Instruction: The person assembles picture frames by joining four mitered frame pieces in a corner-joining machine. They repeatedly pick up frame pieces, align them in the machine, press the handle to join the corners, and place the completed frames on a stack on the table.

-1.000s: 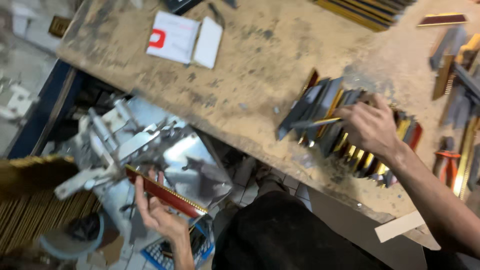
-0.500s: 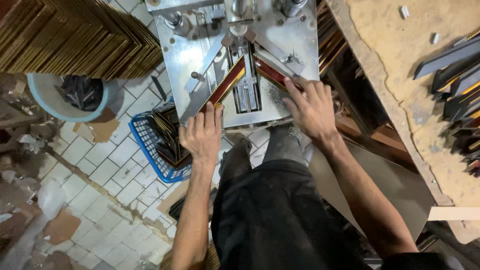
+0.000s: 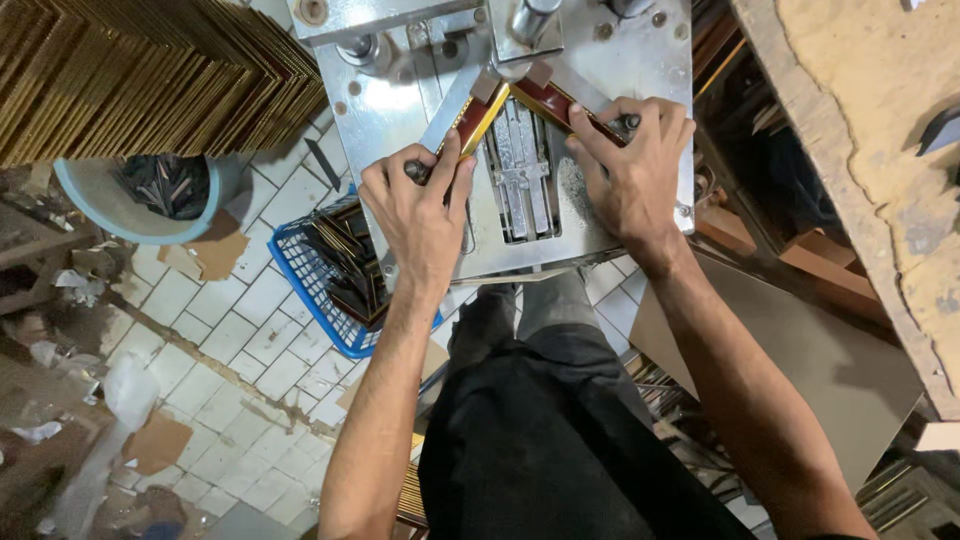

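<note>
I see my left hand (image 3: 420, 215) pressing the left moulding strip (image 3: 470, 120), my right hand (image 3: 630, 170) clamped on the right moulding strip (image 3: 550, 103), both meeting at the far corner.

1. Light falls from above and is brightest on the steel machine plate (image 3: 640, 60), which throws back a pale glare around the clamp.
2. The hands, left (image 3: 420, 215) and right (image 3: 630, 180), are evenly lit and sharp, casting short soft shadows on the plate.
3. The tiled floor (image 3: 230, 330) at lower left is dim and murky.
4. The wooden surface (image 3: 880, 130) at right looks soft, and straight edges bend slightly near the frame borders.
</note>
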A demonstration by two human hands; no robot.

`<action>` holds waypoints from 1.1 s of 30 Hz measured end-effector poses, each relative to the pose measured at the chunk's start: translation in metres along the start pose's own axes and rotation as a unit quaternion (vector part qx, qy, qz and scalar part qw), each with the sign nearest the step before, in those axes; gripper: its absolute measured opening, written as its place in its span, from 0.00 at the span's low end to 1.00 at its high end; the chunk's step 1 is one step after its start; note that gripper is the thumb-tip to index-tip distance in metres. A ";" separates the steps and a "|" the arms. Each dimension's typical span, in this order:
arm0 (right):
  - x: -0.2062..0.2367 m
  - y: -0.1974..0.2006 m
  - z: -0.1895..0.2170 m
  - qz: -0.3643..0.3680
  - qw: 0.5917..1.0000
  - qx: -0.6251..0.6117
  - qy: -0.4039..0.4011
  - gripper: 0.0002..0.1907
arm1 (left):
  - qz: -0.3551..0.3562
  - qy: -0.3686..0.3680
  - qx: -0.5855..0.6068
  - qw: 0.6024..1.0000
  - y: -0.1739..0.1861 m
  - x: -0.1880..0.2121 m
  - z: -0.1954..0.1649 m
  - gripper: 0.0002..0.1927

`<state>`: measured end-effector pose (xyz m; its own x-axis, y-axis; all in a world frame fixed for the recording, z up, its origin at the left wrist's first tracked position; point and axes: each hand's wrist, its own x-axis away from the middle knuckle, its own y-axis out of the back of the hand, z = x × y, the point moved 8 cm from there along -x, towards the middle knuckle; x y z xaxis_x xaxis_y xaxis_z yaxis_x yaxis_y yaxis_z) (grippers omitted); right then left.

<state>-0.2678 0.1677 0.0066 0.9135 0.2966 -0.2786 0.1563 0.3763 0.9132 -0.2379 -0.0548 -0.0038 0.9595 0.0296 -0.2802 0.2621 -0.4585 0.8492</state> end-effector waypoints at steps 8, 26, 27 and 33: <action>-0.001 0.005 -0.003 -0.005 1.000 -0.016 -0.013 0.17 | -0.017 0.002 0.029 0.999 0.004 -0.006 0.000 0.15; 0.015 0.065 -0.007 -0.133 0.989 -0.071 0.007 0.14 | -0.112 -0.079 -0.071 0.988 0.001 0.025 -0.002 0.14; 0.018 0.081 -0.009 -0.140 0.987 -0.078 0.014 0.15 | -0.143 -0.076 -0.093 0.982 0.010 0.030 -0.007 0.14; 0.077 0.221 -0.164 -0.108 0.983 0.118 -0.094 0.17 | -0.018 -0.070 0.255 0.964 -0.024 0.033 -0.116 0.13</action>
<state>-0.2243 0.4175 0.1384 0.8992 0.0561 -0.4340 0.4168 0.1920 0.8885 -0.2002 0.0601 0.0188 0.9183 -0.0494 -0.3928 0.1761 -0.8376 0.5171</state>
